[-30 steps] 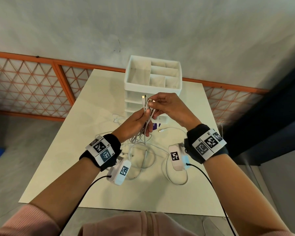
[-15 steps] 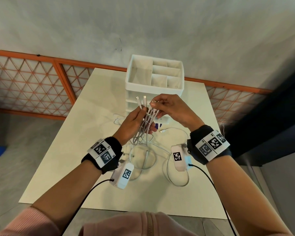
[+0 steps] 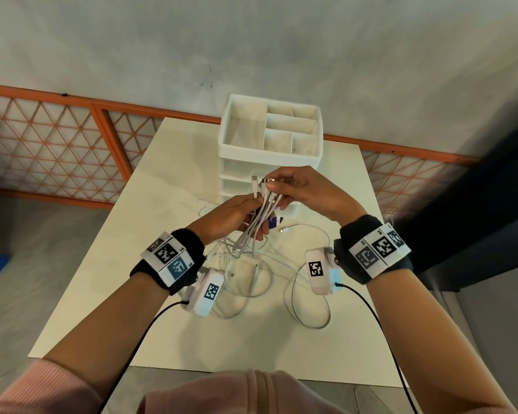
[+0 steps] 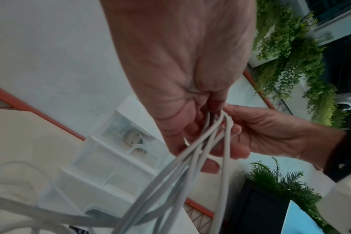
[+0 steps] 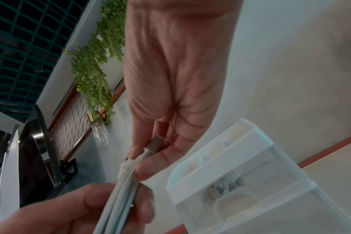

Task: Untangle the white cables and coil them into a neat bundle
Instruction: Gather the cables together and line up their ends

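We see the white cables [image 3: 259, 218] gathered as a sheaf of strands held up in the air above the surface [image 3: 150, 204], their plug ends fanned upward just in front of the white drawer organizer [image 3: 269, 153], while the rest hangs down into loose loops lying on the surface between the two wrists. The left hand [image 3: 228, 216] curls its fingers round the sheaf lower down, and the right hand [image 3: 302, 189] pinches the plug ends at the top, the two hands touching along the strands. The left wrist view shows the strands running out under the palm and past the right hand's fingertips [image 4: 238, 152], which the head view hides. The right wrist view alone shows a metal plug tip [image 5: 153, 144] lying between thumb and forefinger, with clear drawer fronts of the organizer close beside. The cable loops stay well inside the surface's near and right edges; bare surface lies to the left, and the organizer stands at the far edge.
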Available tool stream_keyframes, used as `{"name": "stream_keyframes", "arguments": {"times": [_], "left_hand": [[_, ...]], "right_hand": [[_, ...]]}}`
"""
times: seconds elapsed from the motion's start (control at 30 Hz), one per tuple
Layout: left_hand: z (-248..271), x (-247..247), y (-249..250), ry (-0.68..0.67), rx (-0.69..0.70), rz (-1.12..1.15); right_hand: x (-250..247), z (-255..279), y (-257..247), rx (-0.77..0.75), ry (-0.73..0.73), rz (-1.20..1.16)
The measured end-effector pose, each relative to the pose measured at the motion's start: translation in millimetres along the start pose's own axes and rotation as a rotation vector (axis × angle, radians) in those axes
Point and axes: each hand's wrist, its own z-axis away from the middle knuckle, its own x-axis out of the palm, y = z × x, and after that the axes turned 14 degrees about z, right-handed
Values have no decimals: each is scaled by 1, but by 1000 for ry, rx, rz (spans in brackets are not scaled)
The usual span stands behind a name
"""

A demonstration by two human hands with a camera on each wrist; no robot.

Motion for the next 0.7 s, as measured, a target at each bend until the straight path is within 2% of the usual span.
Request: {"name": "stream_keyframes", "arguments": {"times": [0.27, 0.43, 0.6, 0.7], "left_hand": [[-5, 3, -2, -26, -26, 125], [-4, 12, -2, 21, 55, -178], [-10, 6, -7, 97, 55, -193], [-12, 2, -8, 74, 6, -213]], "right_hand": [[3, -7, -2, 40, 54, 14], [8, -11, -8, 91, 167, 22], [5, -8, -9, 102, 156, -138], [2, -7, -6, 72, 199, -110]]}}
